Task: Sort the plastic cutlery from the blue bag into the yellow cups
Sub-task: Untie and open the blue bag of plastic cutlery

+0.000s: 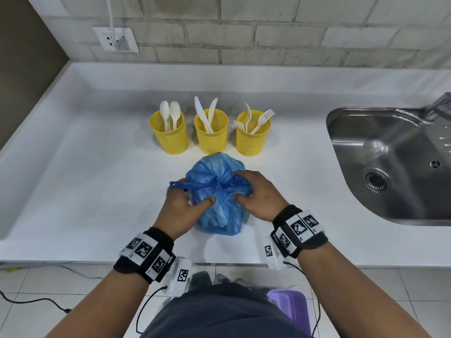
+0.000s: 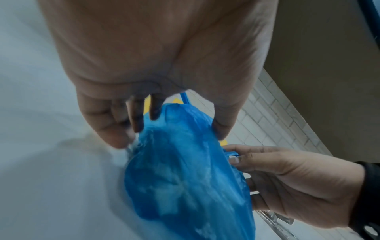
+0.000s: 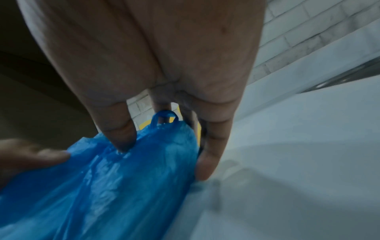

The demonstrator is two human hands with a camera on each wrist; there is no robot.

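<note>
Fingers [image 1: 236, 197] of both hands are curled into the knotted top of the bag [image 1: 219, 191], the left hand [image 1: 181, 206] pinching the film beside the knot and the right hand [image 1: 256, 193] gripping the gathered plastic on the other side; the hold appears meant to work the knot loose so that the contents can be reached. One tied handle [image 1: 179, 184] is drawn out to the left, and in the right wrist view a small loop [image 3: 164, 116] stands up between the fingers. The bag is kept flat on the table [image 1: 85, 179], directly in front of the person, probably so that both hands are free for the knot. Pale shapes are seen through the blue film, but what they are cannot be told. Just behind the bag three cups [image 1: 211, 132] are lined up, apart from one another: spoons [image 1: 170, 115] are held in the left one, knives [image 1: 206, 113] in the middle one, forks [image 1: 255, 119] in the right one. That row seems to set the sorting rule. A sink [image 1: 390, 157] is set into the table well to the right. Sorting from this bag is judged not yet begun, since the knot is still tied.
</note>
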